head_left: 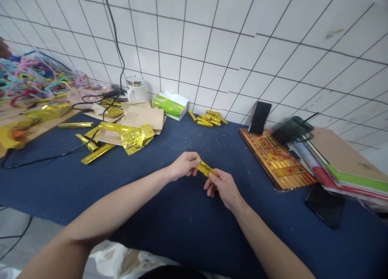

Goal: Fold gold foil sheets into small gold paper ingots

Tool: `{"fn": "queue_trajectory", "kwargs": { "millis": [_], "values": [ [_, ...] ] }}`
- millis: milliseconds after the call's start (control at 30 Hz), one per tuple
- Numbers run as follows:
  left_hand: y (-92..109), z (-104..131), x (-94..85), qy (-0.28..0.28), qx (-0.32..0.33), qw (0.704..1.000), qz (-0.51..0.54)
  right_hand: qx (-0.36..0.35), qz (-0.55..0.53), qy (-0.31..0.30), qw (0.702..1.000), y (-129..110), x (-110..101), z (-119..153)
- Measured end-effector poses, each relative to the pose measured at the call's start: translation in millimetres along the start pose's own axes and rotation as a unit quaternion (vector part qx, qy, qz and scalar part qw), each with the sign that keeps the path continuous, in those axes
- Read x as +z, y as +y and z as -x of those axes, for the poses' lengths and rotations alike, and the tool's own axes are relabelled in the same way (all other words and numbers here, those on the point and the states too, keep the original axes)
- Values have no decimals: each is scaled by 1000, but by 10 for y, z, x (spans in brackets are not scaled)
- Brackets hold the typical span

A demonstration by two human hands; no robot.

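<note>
A flat strip of folded gold foil [206,168] is stretched between my two hands above the blue tabletop. Its upper left end is pinched in my left hand [185,165]. The lower right end is held by the thumb and fingers of my right hand [222,187]. Beyond my hands, near the wall, lies a small pile of short gold rolls [212,118]. To the left, crumpled gold foil [138,138] rests against brown paper [145,116], with longer gold strips [97,153] beside it.
A green tissue pack [170,105] and a white mug [136,89] stand by the wall. At right are an upright phone [260,117], a red-gold box [279,161], a dark cup [292,129] and folders [348,157]. A black cable [69,151] crosses the left side.
</note>
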State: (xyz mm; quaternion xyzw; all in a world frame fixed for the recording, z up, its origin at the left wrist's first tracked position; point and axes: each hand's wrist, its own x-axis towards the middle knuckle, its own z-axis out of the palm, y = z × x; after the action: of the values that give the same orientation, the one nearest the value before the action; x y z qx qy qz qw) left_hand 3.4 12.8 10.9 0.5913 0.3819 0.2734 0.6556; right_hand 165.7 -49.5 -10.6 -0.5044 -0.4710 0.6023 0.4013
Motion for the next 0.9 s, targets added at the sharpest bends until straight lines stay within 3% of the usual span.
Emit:
{"fn": "queue_trajectory", "kwargs": {
  "millis": [267,433,667,900],
  "values": [
    [48,22,-19,-21,63,993,-96,9,-14,-24,1000,-86,11,34],
    [31,76,108,-68,61,978,-187,10,72,-36,997,-139,52,40],
    [16,73,112,-82,34,989,-115,46,104,-57,992,-119,36,71],
    [54,50,23,-32,11,997,-73,30,88,-39,995,-99,7,72]
  ]
}}
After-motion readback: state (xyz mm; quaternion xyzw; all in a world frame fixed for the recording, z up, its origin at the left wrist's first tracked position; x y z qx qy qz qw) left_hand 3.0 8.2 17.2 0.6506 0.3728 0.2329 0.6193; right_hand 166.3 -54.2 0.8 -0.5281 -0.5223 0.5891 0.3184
